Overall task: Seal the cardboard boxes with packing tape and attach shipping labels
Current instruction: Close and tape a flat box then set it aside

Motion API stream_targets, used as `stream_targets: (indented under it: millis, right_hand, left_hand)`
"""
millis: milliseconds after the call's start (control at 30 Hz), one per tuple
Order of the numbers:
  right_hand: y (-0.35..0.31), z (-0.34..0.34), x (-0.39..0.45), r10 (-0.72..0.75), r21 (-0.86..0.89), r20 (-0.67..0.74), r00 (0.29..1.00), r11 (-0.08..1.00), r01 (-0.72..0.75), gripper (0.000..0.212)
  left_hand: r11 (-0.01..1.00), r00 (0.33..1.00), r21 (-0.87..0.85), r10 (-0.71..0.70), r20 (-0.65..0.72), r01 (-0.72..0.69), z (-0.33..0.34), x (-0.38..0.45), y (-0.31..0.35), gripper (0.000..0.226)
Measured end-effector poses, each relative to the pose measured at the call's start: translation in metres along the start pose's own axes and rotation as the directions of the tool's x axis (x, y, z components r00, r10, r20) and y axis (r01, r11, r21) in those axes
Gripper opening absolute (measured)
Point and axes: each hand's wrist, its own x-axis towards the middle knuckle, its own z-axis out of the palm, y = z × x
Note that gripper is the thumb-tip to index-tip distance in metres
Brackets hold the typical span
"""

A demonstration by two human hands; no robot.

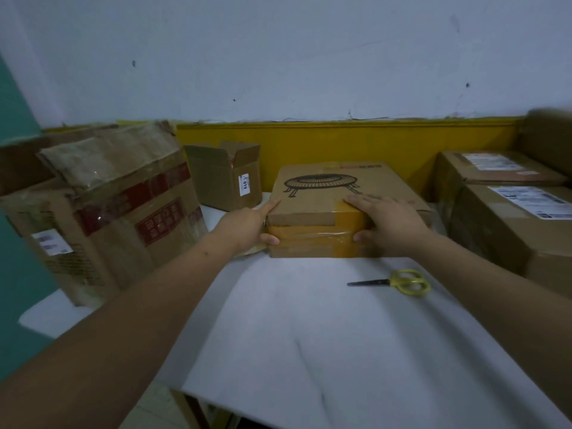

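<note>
A flat cardboard box [312, 196] with a black line drawing on its lid lies on the white table [309, 329], its near side wrapped in glossy brown tape [309, 239]. My left hand [247, 227] grips the box's near left corner, thumb on the taped front and index finger along the left edge. My right hand [387, 221] rests flat on the lid's near right corner, its thumb pressing the taped front. A pale object [252, 251] under my left hand is mostly hidden.
Yellow-handled scissors [402, 281] lie on the table in front of the box, to the right. A large worn taped box [117, 205] stands at the left, a small open box [226, 174] behind it. Labelled boxes [510, 218] are stacked at the right.
</note>
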Motion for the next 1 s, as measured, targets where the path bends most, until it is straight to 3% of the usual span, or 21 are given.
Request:
stream_targets:
  millis: [133, 233, 300, 333, 400, 600, 800, 867, 1000]
  right_hand:
    - [0.003, -0.007, -0.004, -0.005, -0.075, 0.082, 0.997, 0.997, 0.011, 0.09]
    - [0.013, -0.008, -0.009, 0.249, -0.211, 0.051, 0.967, 0.949, -0.233, 0.094]
    - [0.025, -0.008, -0.015, 0.457, 0.011, 0.111, 0.882, 0.887, -0.461, 0.103]
    - [0.029, -0.007, -0.017, 0.488, 0.167, 0.158, 0.858, 0.843, -0.511, 0.106]
    - [0.031, -0.005, -0.02, 0.474, 0.337, 0.134, 0.87, 0.804, -0.49, 0.108]
    - [0.032, -0.04, -0.013, 0.479, 0.347, 0.008, 0.878, 0.822, -0.452, 0.099]
    - [0.042, -0.148, 0.013, 0.506, 0.433, -0.305, 0.807, 0.828, -0.355, 0.098]
    - [0.045, -0.177, 0.021, 0.49, 0.463, -0.33, 0.807, 0.829, -0.314, 0.098]
    - [0.06, -0.204, 0.036, 0.462, 0.522, -0.324, 0.825, 0.815, -0.251, 0.08]
  left_hand:
    - [1.0, 1.0, 0.016, -0.022, -0.017, 0.022, 0.0, -0.005, 0.002, 0.097]
    - [0.998, 0.998, -0.034, -0.059, -0.011, 0.059, -0.001, -0.006, 0.003, 0.098]
    - [0.991, 0.997, -0.107, -0.077, 0.008, 0.077, -0.001, -0.006, 0.005, 0.102]
    - [0.983, 0.996, -0.161, -0.086, 0.026, 0.089, -0.001, -0.006, 0.006, 0.105]
    - [0.965, 0.994, -0.24, -0.102, 0.039, 0.108, 0.0, -0.004, 0.009, 0.105]
    - [0.967, 0.997, -0.245, -0.072, 0.005, 0.071, -0.037, 0.003, 0.005, 0.094]
    - [0.936, 1.0, -0.35, -0.014, 0.018, 0.019, -0.151, 0.012, -0.005, 0.089]
    - [0.943, 0.999, -0.332, -0.035, -0.001, 0.033, -0.185, 0.016, -0.009, 0.093]
    - [0.95, 0.999, -0.312, -0.032, 0.009, 0.034, -0.233, 0.023, -0.012, 0.078]
